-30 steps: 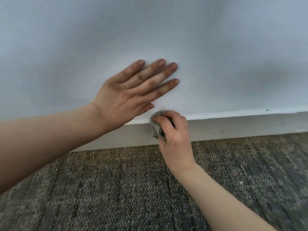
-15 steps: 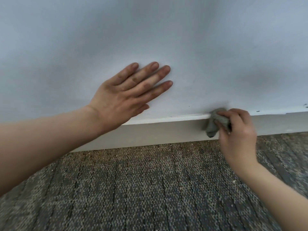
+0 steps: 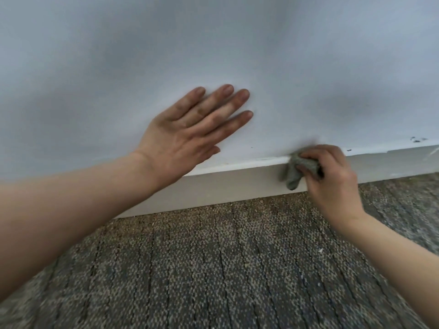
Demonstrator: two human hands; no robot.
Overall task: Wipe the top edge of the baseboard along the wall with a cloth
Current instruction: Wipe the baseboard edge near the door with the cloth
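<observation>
Your left forearm (image 3: 71, 210) enters at the left edge and slants up toward the wall (image 3: 95, 67). At its end, your left hand (image 3: 187, 136) lies flat against the pale painted surface, palm to the wall. Its fingers (image 3: 237, 96) are straight, slightly spread and point up and to the right; it grasps nothing. The heel of that hand sits just above the baseboard (image 3: 225, 186), and the wrist crosses in front of it.

The baseboard runs along the foot of the wall from under your left arm to the right edge, a plain off-white strip with a narrow, brighter top edge (image 3: 249, 162). Below it, speckled grey-brown carpet (image 3: 213, 269) with dark lengthwise lines fills the lower part of the view.

Further right, the cloth (image 3: 294, 172), a small bunched grey-green piece, is pressed onto the top edge of the baseboard. A loose fold of it hangs down over the board's face and ends just above the carpet. Your right hand (image 3: 332, 184) grips the cloth from the right, with the fingers (image 3: 318, 153) curled over the top of it and the thumb against its lower side. Your right forearm (image 3: 403, 262) runs down to the lower right corner.

At the far right, a few dark scuff marks (image 3: 417, 139) sit on the wall just above the baseboard.
</observation>
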